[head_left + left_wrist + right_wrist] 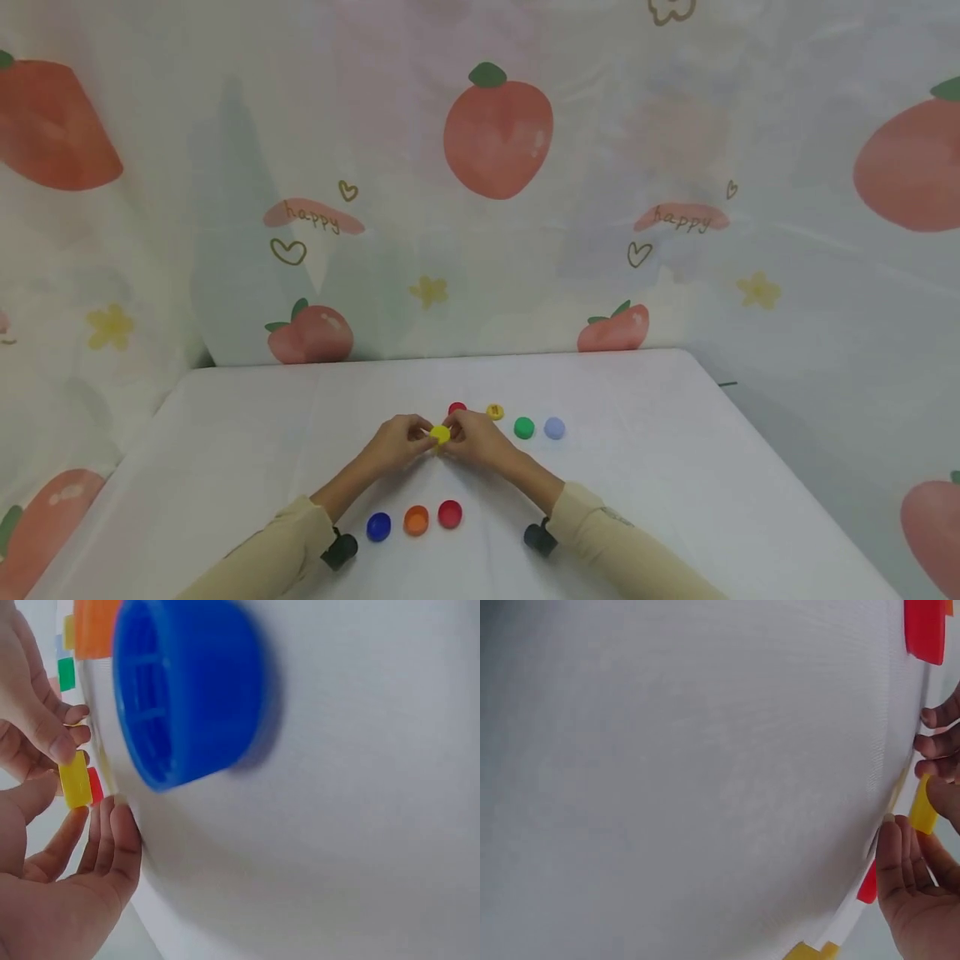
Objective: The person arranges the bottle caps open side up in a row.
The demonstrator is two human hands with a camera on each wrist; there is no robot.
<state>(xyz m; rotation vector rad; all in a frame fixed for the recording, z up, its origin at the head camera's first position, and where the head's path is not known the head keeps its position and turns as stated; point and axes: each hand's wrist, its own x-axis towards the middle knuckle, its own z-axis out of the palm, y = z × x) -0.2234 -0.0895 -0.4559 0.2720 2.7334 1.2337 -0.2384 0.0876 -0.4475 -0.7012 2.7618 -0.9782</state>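
Both hands meet over the middle of the table around a yellow bottle cap (pixel 440 434), held on its edge with a flat round face toward the head camera. My left hand (pixel 395 442) pinches its left side. From the right, my right hand (pixel 480 437) grips the same cap with thumb and fingers. In the left wrist view the yellow cap (pixel 75 780) sits between the fingertips of both hands. The right wrist view shows the cap (pixel 924 806) edge-on. Just behind the right hand, a red cap (pixel 457 407) is partly hidden.
Nearer me lie a blue cap (pixel 378 527), an orange cap (pixel 416 521) and a red cap (pixel 450 514), hollow side up. Beyond the right hand are a yellow cap (pixel 495 412) with markings, a green cap (pixel 524 428) and a light blue cap (pixel 555 428). White cloth covers the table (pixel 675 500).
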